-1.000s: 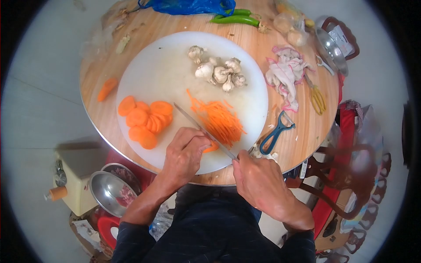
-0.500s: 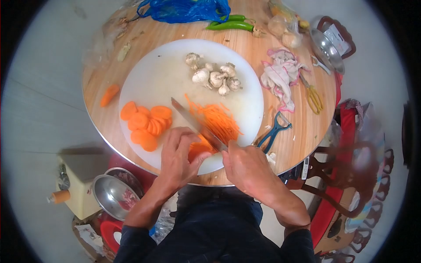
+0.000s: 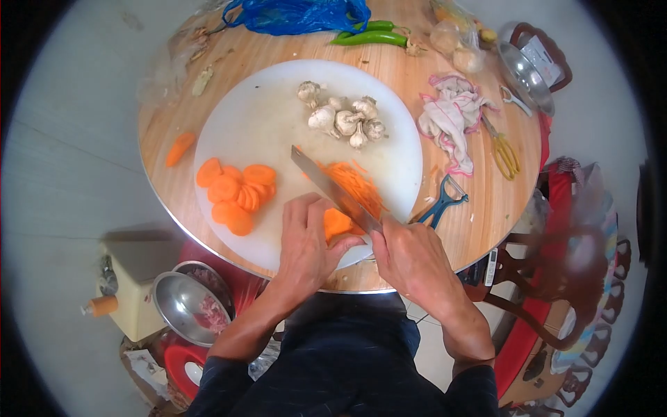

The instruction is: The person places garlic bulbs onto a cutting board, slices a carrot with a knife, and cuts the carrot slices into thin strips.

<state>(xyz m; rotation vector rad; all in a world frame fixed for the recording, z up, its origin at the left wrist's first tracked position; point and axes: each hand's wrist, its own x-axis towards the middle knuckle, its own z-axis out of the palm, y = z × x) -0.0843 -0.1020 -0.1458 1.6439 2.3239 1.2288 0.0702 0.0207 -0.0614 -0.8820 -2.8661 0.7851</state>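
Observation:
My right hand (image 3: 413, 257) is closed round the handle of a knife (image 3: 333, 191), whose blade points up and left over the white round board (image 3: 257, 104). Beside the blade, my left hand (image 3: 306, 236) has its thumb apart from its fingers, around a carrot piece (image 3: 336, 224) near the board's lower edge. Thin carrot shreds (image 3: 358, 186) lie on the far side of the blade, partly hidden by it. Carrot slices (image 3: 236, 194) are piled at the board's left, and several garlic bulbs (image 3: 347, 121) sit toward its top.
On the wooden table are a blue peeler (image 3: 441, 203), a cloth (image 3: 453, 118), yellow-handled scissors (image 3: 504, 149), green peppers (image 3: 372, 37), a blue bag (image 3: 299, 15) and a carrot piece (image 3: 180, 149). Metal bowls (image 3: 182, 306) stand below left; a chair (image 3: 556, 285) is at right.
The knife has moved to the right and now covers part of the shreds. My left hand has opened from its curled grip, and more of the carrot piece shows.

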